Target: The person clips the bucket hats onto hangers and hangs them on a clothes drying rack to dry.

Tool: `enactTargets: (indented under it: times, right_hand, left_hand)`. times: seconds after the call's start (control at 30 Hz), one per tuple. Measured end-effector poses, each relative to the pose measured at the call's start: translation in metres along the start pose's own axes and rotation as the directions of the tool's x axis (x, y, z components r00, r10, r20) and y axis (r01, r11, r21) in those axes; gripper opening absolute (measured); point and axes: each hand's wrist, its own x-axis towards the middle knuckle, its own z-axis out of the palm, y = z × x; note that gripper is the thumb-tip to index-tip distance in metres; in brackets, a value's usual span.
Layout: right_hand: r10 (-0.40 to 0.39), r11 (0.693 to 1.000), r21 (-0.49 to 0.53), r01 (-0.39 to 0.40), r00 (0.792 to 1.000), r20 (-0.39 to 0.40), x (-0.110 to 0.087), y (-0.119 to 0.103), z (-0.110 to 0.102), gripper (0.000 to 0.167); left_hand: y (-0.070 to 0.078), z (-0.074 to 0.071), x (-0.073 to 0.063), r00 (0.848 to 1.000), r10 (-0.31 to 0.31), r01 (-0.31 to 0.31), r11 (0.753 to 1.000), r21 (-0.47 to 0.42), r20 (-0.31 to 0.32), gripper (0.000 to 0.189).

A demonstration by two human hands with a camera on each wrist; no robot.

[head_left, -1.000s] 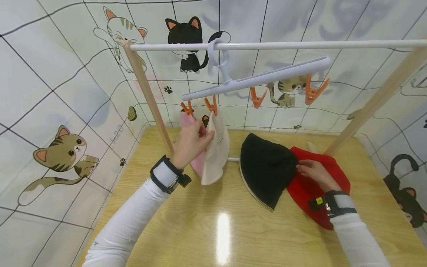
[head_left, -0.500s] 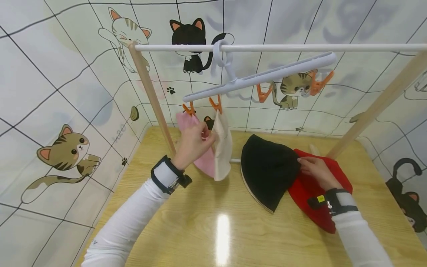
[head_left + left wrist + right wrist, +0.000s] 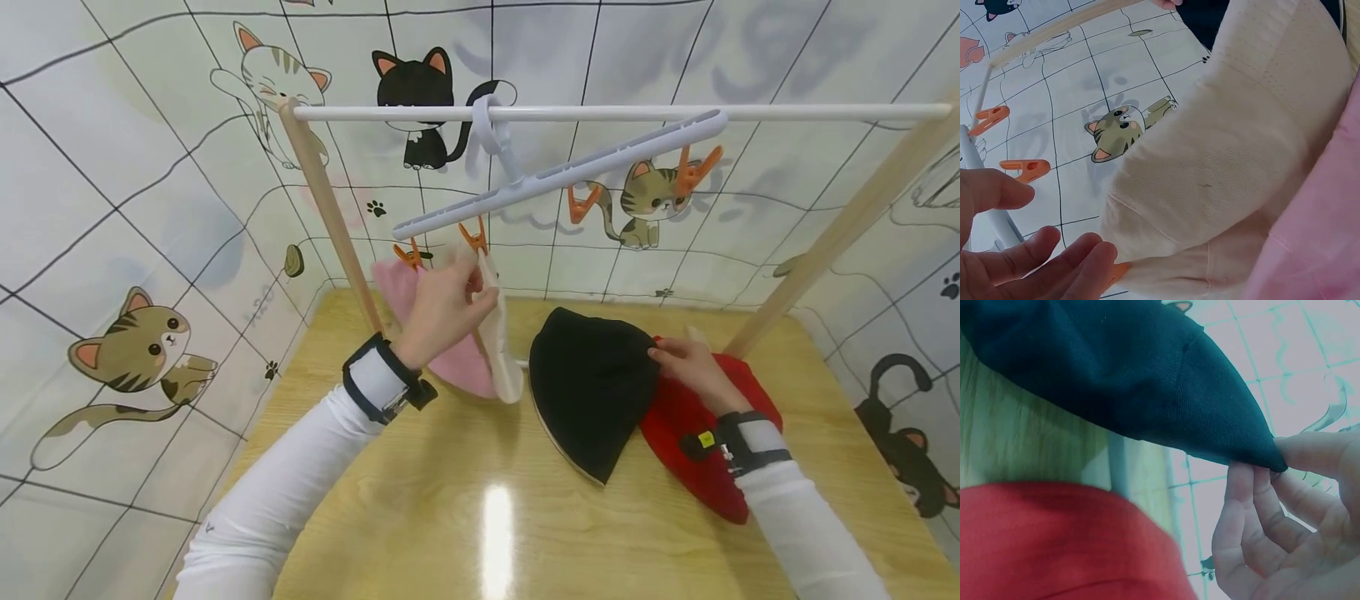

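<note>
My right hand (image 3: 693,371) pinches the pointed end of a folded black hat (image 3: 588,392) between thumb and fingers. In the right wrist view that dark cloth (image 3: 1104,369) stretches from the fingertips over the table. My left hand (image 3: 450,308) is raised beside a cream hat (image 3: 495,337) and a pink hat (image 3: 465,362), both hanging from orange clips. The left wrist view shows a gap between thumb and fingers (image 3: 1085,262), with nothing in it, close to the cream cloth (image 3: 1197,181).
A red hat (image 3: 682,450) lies on the wooden table (image 3: 405,508) under my right wrist. A tilted pale hanger (image 3: 562,177) hangs from a white rail (image 3: 637,112) on wooden posts. Two more orange clips hang on its right half, one being a clip (image 3: 583,202) near the middle.
The hanger has tilted further, its left end lower and right end higher. The cream and pink hats have swung, showing more pink. My right hand keeps its pinch on the black hat.
</note>
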Motion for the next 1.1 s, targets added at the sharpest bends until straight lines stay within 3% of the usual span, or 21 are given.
enactTargets:
  times: [0.3,0.53,0.87,1.1]
  right_hand:
    - [-0.136,0.99,-0.056,0.133,0.989,-0.062,-0.005,-0.037,-0.001,0.049]
    - [-0.282,0.956,-0.126,0.266,0.951,-0.127,-0.007,-0.064,0.001,0.036]
    - [-0.287,0.943,-0.211,0.259,0.951,-0.117,-0.012,-0.083,-0.005,0.039]
    - [-0.414,0.893,-0.245,0.377,0.902,-0.119,-0.006,-0.092,-0.014,0.025]
  left_hand:
    - [0.012,0.007,0.013,0.998,-0.019,0.019,1.0,0.005,0.058,0.016]
    - [0.021,0.012,0.02,0.997,-0.002,0.003,1.0,-0.008,0.076,0.017]
    - [0.033,0.016,0.034,0.997,0.046,-0.049,0.998,0.047,0.063,0.016]
    - [0.04,0.02,0.052,0.995,-0.014,0.013,1.0,0.009,0.097,0.019]
